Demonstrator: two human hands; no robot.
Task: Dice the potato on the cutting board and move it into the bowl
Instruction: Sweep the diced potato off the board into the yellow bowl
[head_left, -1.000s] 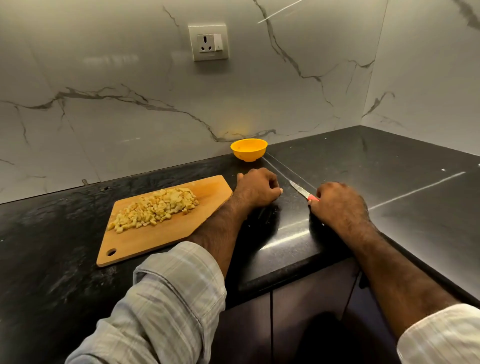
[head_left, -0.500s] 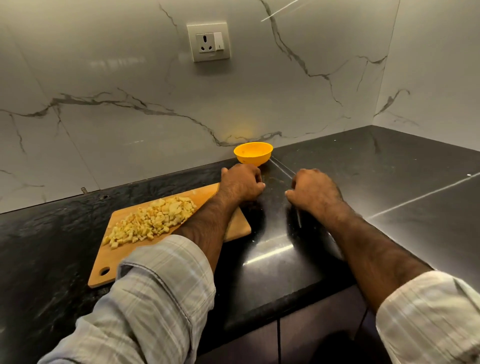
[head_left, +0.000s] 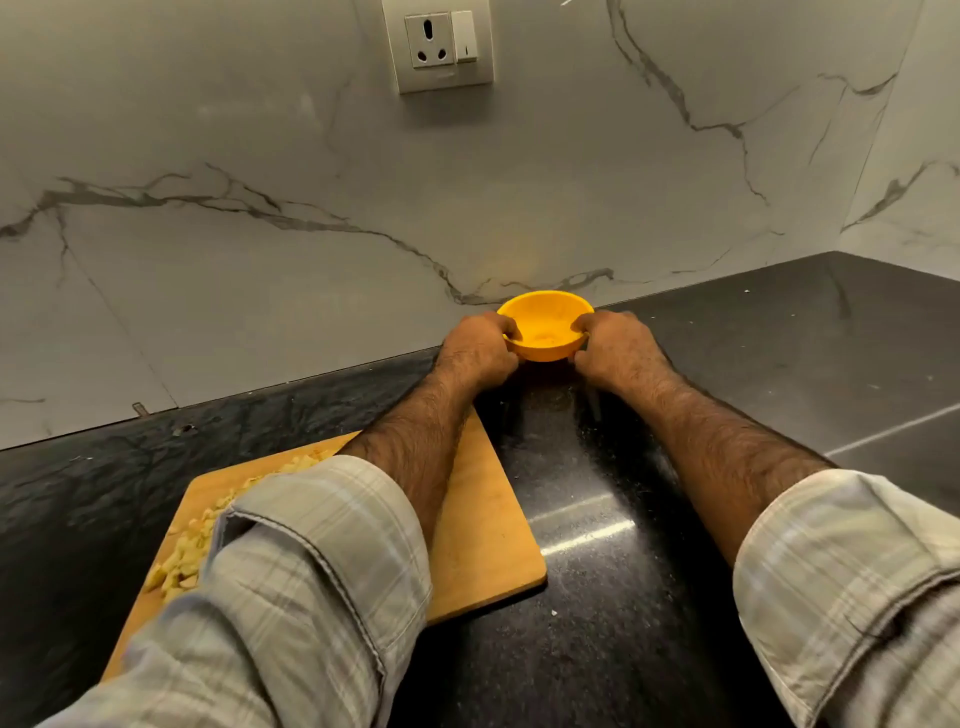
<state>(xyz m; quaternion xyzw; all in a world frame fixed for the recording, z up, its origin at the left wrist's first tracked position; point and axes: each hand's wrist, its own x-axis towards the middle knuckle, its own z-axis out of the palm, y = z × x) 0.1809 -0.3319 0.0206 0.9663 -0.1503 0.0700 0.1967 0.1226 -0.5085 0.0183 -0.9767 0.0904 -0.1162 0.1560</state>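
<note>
Yellow bowl is gripped at its rim by my left hand and right hand; next, I judge, bring it beside the board for the dice.

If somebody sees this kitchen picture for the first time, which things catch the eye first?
The bright yellow bowl by the marble wall, gripped at its rim by the left hand and the right hand. Then the wooden cutting board at lower left, with diced potato partly hidden behind a plaid sleeve.

We reach both arms forward; our left hand and right hand curl fingers inward, facing each other.
</note>
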